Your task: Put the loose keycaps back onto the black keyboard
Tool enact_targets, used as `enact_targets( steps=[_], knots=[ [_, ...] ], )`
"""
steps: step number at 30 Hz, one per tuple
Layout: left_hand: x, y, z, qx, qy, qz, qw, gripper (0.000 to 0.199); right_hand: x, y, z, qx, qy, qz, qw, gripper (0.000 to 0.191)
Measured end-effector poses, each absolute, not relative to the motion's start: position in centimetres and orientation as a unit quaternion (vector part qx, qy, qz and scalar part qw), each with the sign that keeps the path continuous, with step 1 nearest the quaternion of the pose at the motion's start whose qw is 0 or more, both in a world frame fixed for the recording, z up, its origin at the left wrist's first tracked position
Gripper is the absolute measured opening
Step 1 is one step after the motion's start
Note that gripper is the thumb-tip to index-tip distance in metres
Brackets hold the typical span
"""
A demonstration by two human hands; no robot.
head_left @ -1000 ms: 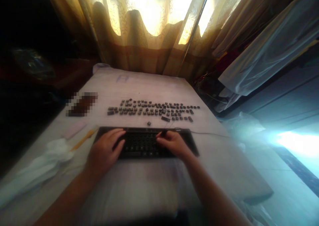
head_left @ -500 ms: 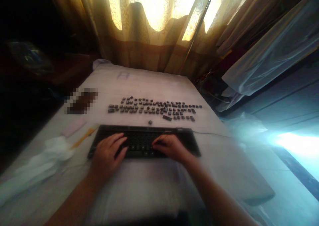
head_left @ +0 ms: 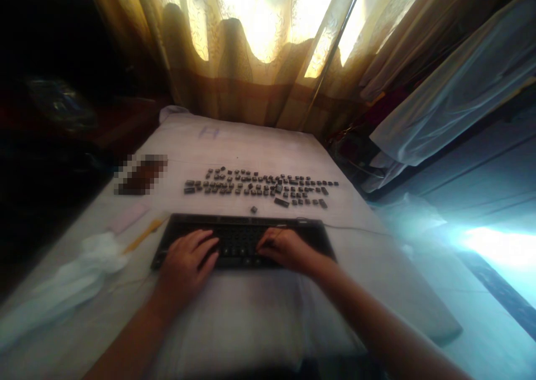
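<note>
A black keyboard (head_left: 238, 222) lies on the white-covered surface in front of me, with many of its keycaps off. My left hand (head_left: 188, 257) rests over the keyboard's left part, fingers stretched out and holding nothing. Over the right-of-centre part, my right hand (head_left: 287, 249) has its fingertips pinched together against the key area. Whatever those fingers hold, if anything, is hidden; a thin dark line shows near them. Beyond the keyboard, loose black keycaps (head_left: 255, 189) are spread in rough rows, and a single keycap (head_left: 253, 209) sits nearer the keyboard's back edge.
At the left lie a crumpled white cloth (head_left: 100, 253), a yellow-handled tool (head_left: 144, 234), a pink flat piece (head_left: 129, 217) and a blurred-out brown object (head_left: 144, 174). A cable (head_left: 360, 229) runs right from the keyboard. Curtains (head_left: 251, 98) hang behind; white fabric (head_left: 444, 95) hangs at right.
The whole view has shifted slightly, so things sit a little lower. Both hands stay at nearly the same spots on the keyboard, the right one still pinched.
</note>
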State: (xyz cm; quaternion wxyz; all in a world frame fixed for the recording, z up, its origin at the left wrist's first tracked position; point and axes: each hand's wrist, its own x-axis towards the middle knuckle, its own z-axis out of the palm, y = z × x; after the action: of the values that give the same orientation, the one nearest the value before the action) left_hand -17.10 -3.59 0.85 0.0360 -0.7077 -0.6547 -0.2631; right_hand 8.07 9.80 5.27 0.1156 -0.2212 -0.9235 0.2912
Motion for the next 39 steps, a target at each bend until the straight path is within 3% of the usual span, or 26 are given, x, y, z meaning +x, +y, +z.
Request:
enact_targets(
  steps=[7,13,25,29,39],
  knots=[
    [-17.1,-3.6,0.9,-0.712,-0.656,-0.249,0.027,0.036,7.6,8.7,4.7,-0.271,-0.931,0.223,0.105,0.010],
    [-17.4,-3.5,0.7,-0.724,-0.637,-0.261,0.048,0.039,7.3,8.5,4.7,-0.257,-0.929,0.245,0.104,0.006],
    [-17.5,-3.2,0.2,-0.732,-0.618,-0.273,0.082,0.040,8.8,7.7,3.9,-0.409,-0.820,0.312,0.251,0.018],
    [-17.5,-3.2,0.4,-0.737,-0.610,-0.275,0.095,0.037,8.0,7.2,3.4,-0.451,-0.782,0.329,0.275,0.014],
    [-17.3,-3.3,0.5,-0.734,-0.611,-0.283,0.088,0.035,6.7,6.5,4.2,-0.511,-0.768,0.308,0.232,0.005]
  ],
)
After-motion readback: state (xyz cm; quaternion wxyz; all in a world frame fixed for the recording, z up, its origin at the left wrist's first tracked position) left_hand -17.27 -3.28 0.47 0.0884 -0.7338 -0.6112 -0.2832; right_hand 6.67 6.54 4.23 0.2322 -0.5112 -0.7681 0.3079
